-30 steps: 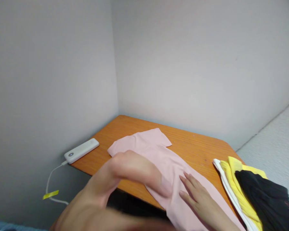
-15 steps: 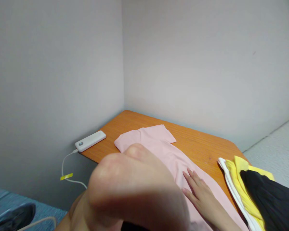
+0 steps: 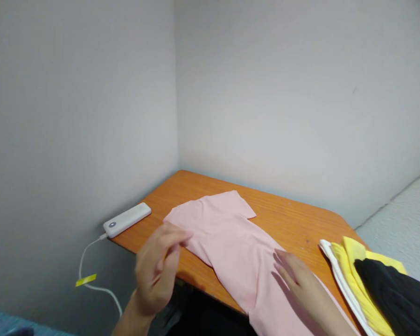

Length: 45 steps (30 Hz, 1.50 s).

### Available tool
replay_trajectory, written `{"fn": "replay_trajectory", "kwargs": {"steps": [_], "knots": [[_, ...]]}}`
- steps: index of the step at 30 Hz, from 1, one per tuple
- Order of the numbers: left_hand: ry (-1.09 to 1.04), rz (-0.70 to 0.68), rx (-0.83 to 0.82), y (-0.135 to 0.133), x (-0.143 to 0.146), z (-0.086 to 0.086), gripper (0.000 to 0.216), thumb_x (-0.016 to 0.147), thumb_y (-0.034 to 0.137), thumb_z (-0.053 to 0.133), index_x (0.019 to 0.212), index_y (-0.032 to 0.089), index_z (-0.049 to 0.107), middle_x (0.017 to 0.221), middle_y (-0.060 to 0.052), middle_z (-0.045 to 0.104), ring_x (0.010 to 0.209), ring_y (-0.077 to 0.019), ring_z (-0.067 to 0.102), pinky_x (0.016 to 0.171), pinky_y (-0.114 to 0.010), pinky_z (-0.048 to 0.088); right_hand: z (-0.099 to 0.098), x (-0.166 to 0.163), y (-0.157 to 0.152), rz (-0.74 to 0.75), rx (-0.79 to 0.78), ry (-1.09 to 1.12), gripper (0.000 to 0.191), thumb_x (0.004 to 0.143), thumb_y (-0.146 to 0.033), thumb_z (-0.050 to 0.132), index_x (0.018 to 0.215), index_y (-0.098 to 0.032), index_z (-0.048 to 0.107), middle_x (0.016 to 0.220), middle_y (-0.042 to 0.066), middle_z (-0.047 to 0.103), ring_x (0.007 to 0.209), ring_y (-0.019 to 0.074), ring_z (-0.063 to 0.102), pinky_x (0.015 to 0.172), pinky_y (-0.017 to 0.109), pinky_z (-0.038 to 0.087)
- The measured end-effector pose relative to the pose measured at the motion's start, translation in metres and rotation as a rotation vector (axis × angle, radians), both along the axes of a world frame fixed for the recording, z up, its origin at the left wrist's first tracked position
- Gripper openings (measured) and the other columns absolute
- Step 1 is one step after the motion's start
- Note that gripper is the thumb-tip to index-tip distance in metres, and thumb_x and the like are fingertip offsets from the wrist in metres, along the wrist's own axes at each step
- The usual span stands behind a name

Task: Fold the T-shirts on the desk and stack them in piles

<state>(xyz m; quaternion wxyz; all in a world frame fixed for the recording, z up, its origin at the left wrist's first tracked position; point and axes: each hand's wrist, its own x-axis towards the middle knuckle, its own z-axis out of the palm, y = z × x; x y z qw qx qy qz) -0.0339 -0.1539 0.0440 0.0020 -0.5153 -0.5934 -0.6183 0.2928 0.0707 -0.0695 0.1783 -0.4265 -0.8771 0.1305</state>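
Note:
A pink short-sleeved T-shirt (image 3: pixel 231 238) lies lengthwise on the wooden table (image 3: pixel 287 217), its sleeve end towards the far corner and its lower part running out of view at the bottom. My left hand (image 3: pixel 157 266) hovers by the shirt's left edge near the collar end, fingers bent, with a gap between thumb and forefinger and nothing visible in it. Over the shirt's middle is my right hand (image 3: pixel 297 277), its fingers stretched out and casting a shadow on the cloth; whether the fingertips touch the fabric is hard to tell.
A pile of clothes stands at the right, with white cloth (image 3: pixel 339 280), yellow cloth (image 3: pixel 352 275) and a black garment (image 3: pixel 395 289) on top. At the table's left edge lies a white power bank (image 3: pixel 128 219) with a white cable (image 3: pixel 101 288) hanging down. Walls (image 3: pixel 259 98) border the table behind.
The large blurred bare limb in front of the shirt has gone from there; my left hand now shows beside the shirt's left edge. My right hand's fingers look more raised.

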Motion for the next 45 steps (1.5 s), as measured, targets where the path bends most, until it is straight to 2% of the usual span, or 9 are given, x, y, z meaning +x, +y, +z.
{"fn": "replay_trajectory", "kwargs": {"steps": [5,9,15,21,25,31,34,37,45], "knots": [[0.053,-0.152,-0.396,0.072,-0.020,-0.045,0.030,0.094,0.029,0.040,0.111,0.020,0.064,0.109,-0.007,0.067,0.104,-0.0214,0.059,0.093,-0.035,0.045,0.023,-0.050,0.055,-0.014,0.012,0.018,0.044,0.094,-0.039,0.036,0.115,-0.013,0.064,0.118,0.015,0.064,0.111,0.0260,0.058,0.098,0.038,0.043],[0.258,-0.135,-0.606,0.092,-0.023,-0.084,0.032,0.095,0.030,0.038,0.100,0.018,0.068,0.106,-0.009,0.066,0.104,-0.0237,0.055,0.096,-0.038,0.041,0.037,-0.105,0.098,-0.077,0.024,0.000,0.040,0.095,-0.033,0.038,0.113,-0.008,0.064,0.115,0.018,0.063,0.111,0.0272,0.056,0.096,0.036,0.041],[0.314,-0.120,-0.686,0.078,-0.018,-0.084,0.040,0.097,0.034,0.035,0.081,0.020,0.069,0.101,-0.009,0.064,0.099,-0.0229,0.054,0.092,-0.036,0.041,0.048,-0.198,0.133,-0.001,0.059,0.013,0.041,0.097,-0.020,0.034,0.134,-0.010,0.049,0.135,0.018,0.051,0.128,0.0278,0.041,0.106,0.040,0.028],[0.112,-0.186,-0.705,0.068,-0.036,-0.087,0.042,0.094,0.036,0.038,0.068,0.021,0.068,0.099,-0.006,0.064,0.094,-0.0196,0.058,0.084,-0.029,0.043,0.042,-0.295,0.106,0.367,0.015,-0.056,0.038,0.099,-0.028,0.041,0.135,-0.020,0.050,0.142,0.008,0.047,0.134,0.0224,0.033,0.110,0.036,0.020],[-0.035,-0.195,-0.692,0.074,-0.052,-0.099,0.048,0.093,0.042,0.034,0.070,0.019,0.068,0.088,-0.006,0.065,0.079,-0.0171,0.061,0.074,-0.026,0.045,0.042,-0.323,0.088,0.448,-0.038,-0.100,0.031,0.094,-0.032,0.051,0.117,-0.014,0.060,0.132,0.015,0.052,0.126,0.0288,0.038,0.104,0.041,0.026],[-0.400,-0.124,-0.565,0.090,-0.047,-0.110,0.055,0.090,0.063,0.031,0.088,0.018,0.065,0.086,-0.007,0.070,0.082,-0.0198,0.064,0.071,-0.029,0.048,0.069,-0.303,0.065,0.511,-0.160,-0.093,0.015,0.082,-0.021,0.059,0.095,-0.013,0.059,0.092,0.006,0.062,0.083,0.0180,0.054,0.073,0.026,0.039],[-0.684,-0.242,-0.408,0.096,-0.027,-0.107,0.063,0.085,0.071,0.038,0.112,0.018,0.056,0.108,-0.012,0.067,0.093,-0.0217,0.065,0.074,-0.030,0.051,0.078,-0.271,0.036,0.612,-0.270,-0.030,0.015,0.084,-0.028,0.058,0.093,-0.016,0.058,0.085,0.000,0.061,0.075,0.0138,0.052,0.063,0.022,0.038],[-0.885,-0.378,-0.252,0.098,0.001,-0.100,0.059,0.082,0.069,0.050,0.112,0.019,0.052,0.116,-0.013,0.064,0.099,-0.0234,0.064,0.077,-0.032,0.053,0.078,-0.231,0.001,0.610,-0.370,0.091,0.016,0.087,-0.033,0.054,0.087,-0.017,0.057,0.077,-0.001,0.059,0.069,0.0134,0.051,0.060,0.022,0.036],[-0.787,-0.475,-0.210,0.066,0.072,-0.080,0.041,0.086,0.052,0.060,0.107,0.018,0.062,0.113,-0.011,0.066,0.108,-0.0255,0.061,0.094,-0.036,0.046,0.096,-0.137,-0.052,0.542,-0.889,0.293,0.031,0.080,-0.047,0.061,0.072,-0.019,0.050,0.063,-0.004,0.046,0.056,0.0111,0.043,0.053,0.022,0.033]]}}
